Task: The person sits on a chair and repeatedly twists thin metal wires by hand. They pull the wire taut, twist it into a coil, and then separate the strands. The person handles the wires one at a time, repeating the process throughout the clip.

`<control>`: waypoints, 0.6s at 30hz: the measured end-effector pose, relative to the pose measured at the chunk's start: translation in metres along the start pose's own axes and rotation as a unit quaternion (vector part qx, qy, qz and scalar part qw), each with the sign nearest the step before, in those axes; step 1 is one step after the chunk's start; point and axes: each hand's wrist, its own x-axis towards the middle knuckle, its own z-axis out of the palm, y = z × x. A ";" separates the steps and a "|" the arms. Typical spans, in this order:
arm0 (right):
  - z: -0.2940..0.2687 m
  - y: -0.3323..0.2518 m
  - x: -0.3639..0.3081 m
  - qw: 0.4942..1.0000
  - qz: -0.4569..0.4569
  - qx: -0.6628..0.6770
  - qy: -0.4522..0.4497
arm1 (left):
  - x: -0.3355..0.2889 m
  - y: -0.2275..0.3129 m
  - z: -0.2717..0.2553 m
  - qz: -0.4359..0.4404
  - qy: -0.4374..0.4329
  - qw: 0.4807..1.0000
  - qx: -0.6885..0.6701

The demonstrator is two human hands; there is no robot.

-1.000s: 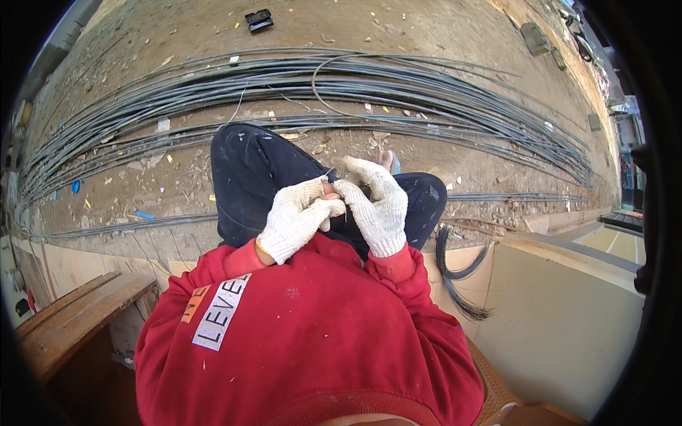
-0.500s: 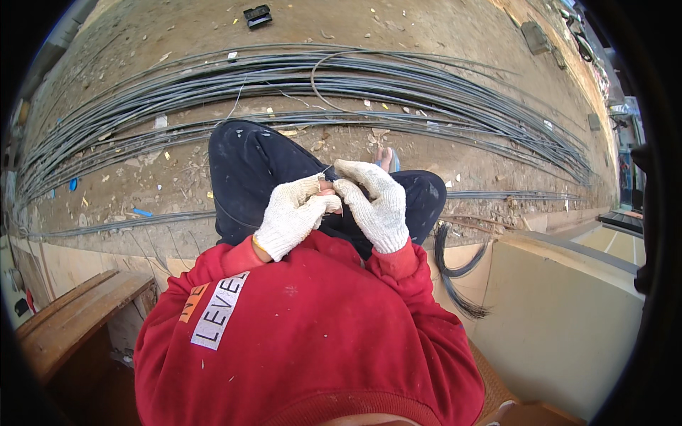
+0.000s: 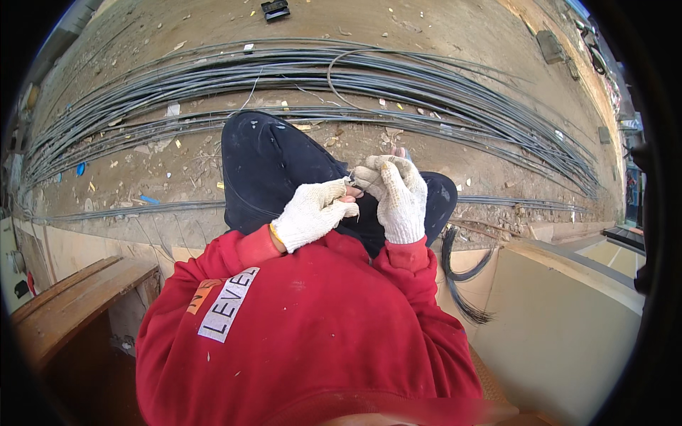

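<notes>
In front of my lap, my left hand point(image 3: 312, 214) wears a whitish knitted glove with bare fingertips poking out. Its thumb and fingers pinch a thin dark wire point(image 3: 360, 194), of which only a short piece shows. Just to the right, my right hand point(image 3: 402, 200), gloved the same way, has its fingers curled and pressed together at the wire's other end. A small gap separates the two hands. My dark trousers point(image 3: 270, 160) lie behind them, knees apart. Part of the wire is hidden by the gloves.
Long grey metal rods point(image 3: 284, 74) lie bundled across the dirt ground ahead. A bunch of black wires point(image 3: 455, 273) hangs by my right side, next to a beige block point(image 3: 554, 312). Wooden furniture point(image 3: 82, 302) stands at left. A black plastic piece point(image 3: 275, 10) lies far ahead.
My right hand has drawn slightly away from the left and turned, its fingers now curled more tightly. The left hand keeps its pinch. The whole view has shifted a little.
</notes>
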 end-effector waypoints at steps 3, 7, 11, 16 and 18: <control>-0.025 -0.022 0.024 0.995 -0.021 -0.055 0.078 | -0.007 -0.006 -0.018 -0.008 -0.080 0.996 0.040; -0.066 -0.050 0.060 0.994 -0.046 -0.072 0.071 | -0.022 -0.014 -0.045 0.062 -0.133 0.979 0.144; -0.082 -0.060 0.085 0.988 -0.039 -0.146 0.001 | -0.035 -0.027 -0.051 0.000 -0.145 0.989 0.030; -0.075 -0.065 0.123 0.985 -0.036 -0.169 0.017 | -0.041 -0.045 -0.045 0.096 -0.129 0.986 0.047; -0.076 -0.067 0.142 0.987 -0.016 -0.155 0.024 | -0.038 -0.052 -0.039 0.055 -0.136 0.989 -0.032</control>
